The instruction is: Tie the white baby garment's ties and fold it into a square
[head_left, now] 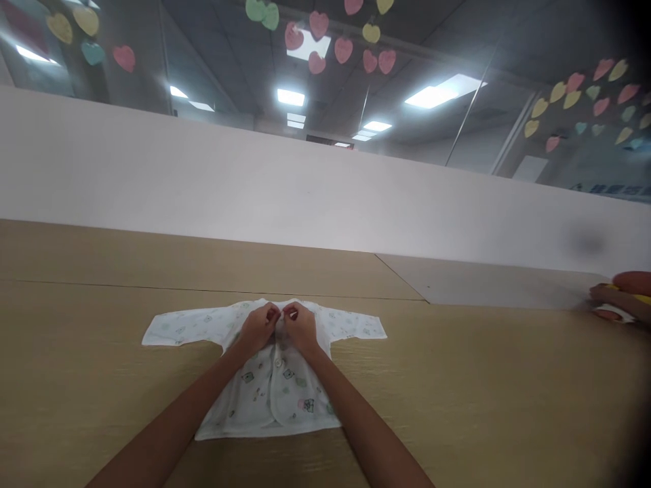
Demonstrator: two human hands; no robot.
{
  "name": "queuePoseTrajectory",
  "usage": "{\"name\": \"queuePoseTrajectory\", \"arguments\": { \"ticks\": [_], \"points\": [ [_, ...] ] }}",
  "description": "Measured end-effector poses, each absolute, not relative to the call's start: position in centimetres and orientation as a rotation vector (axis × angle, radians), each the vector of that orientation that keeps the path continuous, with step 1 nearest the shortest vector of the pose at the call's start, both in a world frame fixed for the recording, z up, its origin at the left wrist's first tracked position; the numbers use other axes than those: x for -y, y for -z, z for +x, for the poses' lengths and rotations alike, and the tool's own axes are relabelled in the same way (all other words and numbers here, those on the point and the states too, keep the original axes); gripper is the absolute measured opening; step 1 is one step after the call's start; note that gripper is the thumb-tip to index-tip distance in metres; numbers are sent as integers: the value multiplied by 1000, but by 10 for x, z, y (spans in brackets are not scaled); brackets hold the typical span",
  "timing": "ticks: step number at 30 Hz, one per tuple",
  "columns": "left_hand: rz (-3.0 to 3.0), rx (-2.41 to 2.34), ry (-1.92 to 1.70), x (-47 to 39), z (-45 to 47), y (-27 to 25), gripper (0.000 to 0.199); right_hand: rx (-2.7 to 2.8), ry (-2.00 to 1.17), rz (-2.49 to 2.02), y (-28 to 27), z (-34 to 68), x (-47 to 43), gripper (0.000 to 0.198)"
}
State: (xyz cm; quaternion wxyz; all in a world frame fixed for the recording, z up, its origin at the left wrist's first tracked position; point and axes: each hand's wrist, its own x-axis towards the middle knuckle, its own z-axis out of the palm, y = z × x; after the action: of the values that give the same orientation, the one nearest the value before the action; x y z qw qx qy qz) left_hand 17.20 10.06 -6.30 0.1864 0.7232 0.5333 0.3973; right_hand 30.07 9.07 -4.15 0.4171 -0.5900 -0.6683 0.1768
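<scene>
A small white baby shirt [254,400] with printed green and pink figures lies flat, its sleeves spread to both sides. Down its front runs an overlapping placket with a button [278,363] about midway. My left hand [260,327] pinches the front edge of the shirt just below the neckline. Right beside it, my right hand [301,328] pinches the other side of the same opening. The fingertips of both hands almost meet, and they hide whatever fastening lies under them.
The shirt rests on a wooden tabletop [483,393]. A pale grey panel [488,281] lies at the back right. Behind stands a low white wall [254,183] under glass with heart-shaped notes. Another person's hand [618,298] with colourful items shows at the right edge.
</scene>
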Motion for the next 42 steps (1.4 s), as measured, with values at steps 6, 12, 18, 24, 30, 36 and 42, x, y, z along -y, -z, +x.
{"name": "queuePoseTrajectory", "arguments": {
  "ticks": [6,12,18,24,30,36,42],
  "points": [
    [2007,-1404,-1061,-84,170,55,23,1812,-446,-1498,37,309,-59,19],
    [1998,-1402,-965,-59,167,57,27,1949,-393,-1565,42,307,-45,17],
    [1991,-1541,-920,-58,172,60,25,1975,-393,-1497,42,307,-41,20],
    [1920,-1533,-982,-58,170,59,21,1907,-429,-1475,42,308,-40,21],
    [1845,-1434,-1115,-56,170,58,20,1796,-534,-1425,43,308,-41,21],
    [1753,-1275,-1250,-55,172,58,18,1683,-659,-1349,46,308,-45,25],
    [1572,-1235,-1169,-51,173,50,30,1583,-729,-1420,38,309,-45,18]
  ]
}}
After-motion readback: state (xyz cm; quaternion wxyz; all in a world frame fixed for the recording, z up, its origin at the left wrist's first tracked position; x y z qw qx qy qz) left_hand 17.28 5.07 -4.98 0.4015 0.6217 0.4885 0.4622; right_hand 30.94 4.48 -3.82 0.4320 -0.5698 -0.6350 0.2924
